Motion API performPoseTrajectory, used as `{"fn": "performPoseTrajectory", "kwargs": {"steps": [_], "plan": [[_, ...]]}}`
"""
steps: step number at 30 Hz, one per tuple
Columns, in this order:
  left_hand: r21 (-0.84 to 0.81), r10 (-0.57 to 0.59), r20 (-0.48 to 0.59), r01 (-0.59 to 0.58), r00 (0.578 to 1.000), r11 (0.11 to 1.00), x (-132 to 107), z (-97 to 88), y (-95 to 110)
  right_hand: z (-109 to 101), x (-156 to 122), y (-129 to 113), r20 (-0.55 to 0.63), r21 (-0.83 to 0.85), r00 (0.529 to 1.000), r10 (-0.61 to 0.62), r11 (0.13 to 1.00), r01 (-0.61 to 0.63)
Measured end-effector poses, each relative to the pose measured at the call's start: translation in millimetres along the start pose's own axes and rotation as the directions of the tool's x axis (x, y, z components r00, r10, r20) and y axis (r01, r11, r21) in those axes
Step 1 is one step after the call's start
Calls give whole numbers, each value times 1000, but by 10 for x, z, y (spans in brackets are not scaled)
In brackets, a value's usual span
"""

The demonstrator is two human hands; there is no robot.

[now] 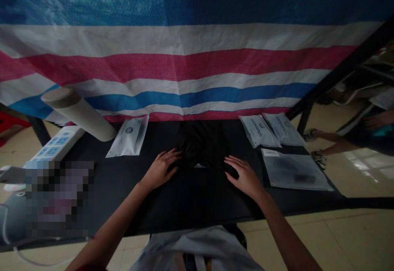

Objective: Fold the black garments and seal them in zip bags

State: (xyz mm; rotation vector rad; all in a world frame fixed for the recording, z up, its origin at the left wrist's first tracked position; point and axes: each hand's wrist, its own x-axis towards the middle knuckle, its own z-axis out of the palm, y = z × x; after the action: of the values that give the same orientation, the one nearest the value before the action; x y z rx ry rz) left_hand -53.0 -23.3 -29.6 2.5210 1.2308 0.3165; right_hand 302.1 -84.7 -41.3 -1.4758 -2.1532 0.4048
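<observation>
A crumpled black cloth item (201,142) lies at the middle of the dark table; its exact kind is hard to make out in the dim light. At its left edge rests my left hand (163,167), palm down, fingers stretched out and apart. On the other side my right hand (242,176) is also open, its fingertips at the cloth's right edge and the thumb apart. A small pale patch (199,165) shows at the cloth's near edge between the hands. Neither hand grips anything.
Printed white pouches stand left (129,135) and right (259,130). A frosted zip bag (295,170) lies at right. A pale bottle (81,115), power strip (57,146) and blurred-out object (61,197) are at left. A striped sheet (178,66) hangs behind; a person's legs (335,140) show at right.
</observation>
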Motion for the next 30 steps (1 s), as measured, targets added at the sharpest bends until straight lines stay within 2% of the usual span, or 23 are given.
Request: {"fn": "performPoseTrajectory", "kwargs": {"steps": [3,5,8,10,12,15,17,19,23,26,28,30], "plan": [[-107,-30,-76,22,997,994,1,5,-9,-31,37,29,-81,58,997,2,998,3],[-204,-116,-157,83,981,975,39,-10,-13,-95,141,35,-144,132,988,59,990,-40],[-360,-283,-246,184,927,915,203,-41,-25,-165,447,53,-245,264,953,181,958,-114],[-409,-382,-271,253,883,877,370,-51,-54,-152,718,94,-306,330,922,238,935,-132],[-381,-470,-271,354,840,854,539,-47,-104,-96,974,158,-320,309,894,313,927,-214],[-270,-523,-264,459,810,847,722,-19,-196,9,1210,260,-196,101,886,420,908,-408],[-194,-509,-296,471,808,860,782,8,-252,64,1255,304,-143,-12,868,475,877,-481],[-130,-492,-318,476,811,870,812,40,-300,100,1250,322,-143,-58,853,501,857,-513],[-62,-441,-254,440,861,896,854,101,-386,141,1242,335,-94,-98,869,485,864,-493],[-138,-423,-206,402,883,905,864,119,-446,178,1263,388,-70,-76,879,471,876,-476],[-248,-422,-188,373,887,894,843,117,-471,209,1265,449,-73,-31,888,453,889,-456],[-399,-388,-185,292,903,869,807,115,-480,243,1254,511,-83,55,901,426,905,-422]]}}
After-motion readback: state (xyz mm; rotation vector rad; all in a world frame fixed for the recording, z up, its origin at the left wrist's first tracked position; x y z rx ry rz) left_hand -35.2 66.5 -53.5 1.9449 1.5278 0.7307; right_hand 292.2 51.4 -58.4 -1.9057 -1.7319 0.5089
